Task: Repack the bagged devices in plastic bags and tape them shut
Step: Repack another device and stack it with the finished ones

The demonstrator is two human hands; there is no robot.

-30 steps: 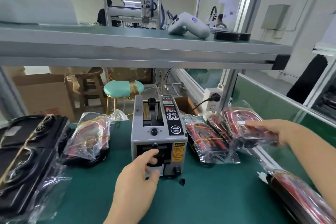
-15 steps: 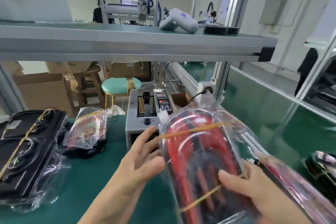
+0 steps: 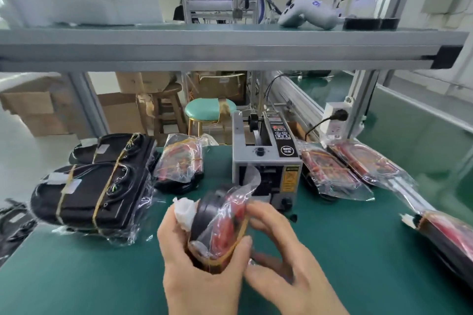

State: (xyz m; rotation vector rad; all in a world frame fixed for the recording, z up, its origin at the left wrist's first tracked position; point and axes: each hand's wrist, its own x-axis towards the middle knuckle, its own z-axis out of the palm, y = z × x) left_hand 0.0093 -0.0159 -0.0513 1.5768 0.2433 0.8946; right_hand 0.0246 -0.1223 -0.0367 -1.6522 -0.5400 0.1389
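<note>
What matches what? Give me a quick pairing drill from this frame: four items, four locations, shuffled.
Items
1. tape dispenser
2. white handheld tool
3. black units
4. bagged device

Locations
A. on the upper shelf
B. held in both hands, left hand and right hand
C. at the back middle of the green mat
D. on the left of the mat, in clear plastic

Pairs: 1-C, 2-A, 3-D, 4-B
</note>
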